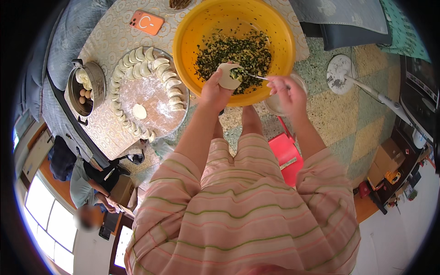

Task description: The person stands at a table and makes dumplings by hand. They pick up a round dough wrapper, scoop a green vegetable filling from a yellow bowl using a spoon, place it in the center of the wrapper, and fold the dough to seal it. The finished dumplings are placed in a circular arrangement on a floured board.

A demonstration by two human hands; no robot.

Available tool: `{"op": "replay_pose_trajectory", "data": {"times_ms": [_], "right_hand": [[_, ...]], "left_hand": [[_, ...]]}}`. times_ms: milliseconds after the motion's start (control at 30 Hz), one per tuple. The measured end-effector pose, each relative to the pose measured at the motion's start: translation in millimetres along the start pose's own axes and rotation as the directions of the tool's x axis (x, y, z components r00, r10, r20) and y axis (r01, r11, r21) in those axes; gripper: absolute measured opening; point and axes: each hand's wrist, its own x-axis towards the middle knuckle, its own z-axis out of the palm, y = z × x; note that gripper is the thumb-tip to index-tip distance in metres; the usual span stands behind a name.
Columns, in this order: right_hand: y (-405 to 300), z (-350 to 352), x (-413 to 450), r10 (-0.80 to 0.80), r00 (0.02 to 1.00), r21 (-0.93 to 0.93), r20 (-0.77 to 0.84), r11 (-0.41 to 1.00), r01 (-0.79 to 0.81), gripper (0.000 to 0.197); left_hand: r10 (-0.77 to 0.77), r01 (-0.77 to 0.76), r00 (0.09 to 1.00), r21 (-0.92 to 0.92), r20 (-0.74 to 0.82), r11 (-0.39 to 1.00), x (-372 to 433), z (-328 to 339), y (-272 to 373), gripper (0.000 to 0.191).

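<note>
A round dough wrapper [225, 80] lies on the fingers of my left hand [216, 90], over the near rim of a large yellow basin [178, 58]. My right hand [287, 91] grips the handle of a metal spoon [257, 76], whose tip rests at green chopped filling [238, 74] on the wrapper. More chopped green and yellowish filling [233, 48] fills the bottom of the basin. To the left, a floured round board [154, 103] carries folded dumplings [139, 68] along its edge and one flat wrapper [139, 111] inside their ring.
A metal pot [99, 82] with eggs [82, 92] and an orange phone [147, 22] are on the patterned tablecloth [103, 44]. A red plastic chair [285, 151] stands close by my legs. Another person [82, 185] is at the lower left. A white-headed floor appliance [338, 74] stands at right.
</note>
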Motion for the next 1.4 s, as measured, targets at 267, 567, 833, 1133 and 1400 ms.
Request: {"op": "replay_pose_trajectory", "data": {"times_ms": [267, 567, 833, 1133, 1400], "right_hand": [[-19, 0, -17, -0.516, 0.81, -0.409, 0.279, 0.7, 0.586, 0.036], [10, -1, -9, 0.193, 0.955, 0.191, -0.224, 0.97, -0.151, 0.021], [63, 15, 8, -0.067, 0.998, -0.426, -0.015, 0.903, 0.054, 0.018], [59, -1, 4, 0.475, 0.865, 0.161, -0.162, 0.878, -0.451, 0.025], [1, -15, -16, 0.361, 0.909, 0.207, -0.207, 0.924, -0.32, 0.025]], "left_hand": [[0.021, -0.004, 0.995, -0.164, 0.102, 0.987, -9, 20, -2, 0.039], [0.012, 0.004, 0.993, -0.132, 0.119, 0.991, -19, 1, 14, 0.04], [0.085, -0.086, 0.996, -0.036, -0.029, 0.996, -34, -27, 44, 0.041], [0.04, -0.04, 0.999, -0.033, 0.002, 0.999, -29, -32, 34, 0.041], [-0.001, 0.001, 1.0, -0.039, 0.009, 0.999, -15, -9, 13, 0.036]]}}
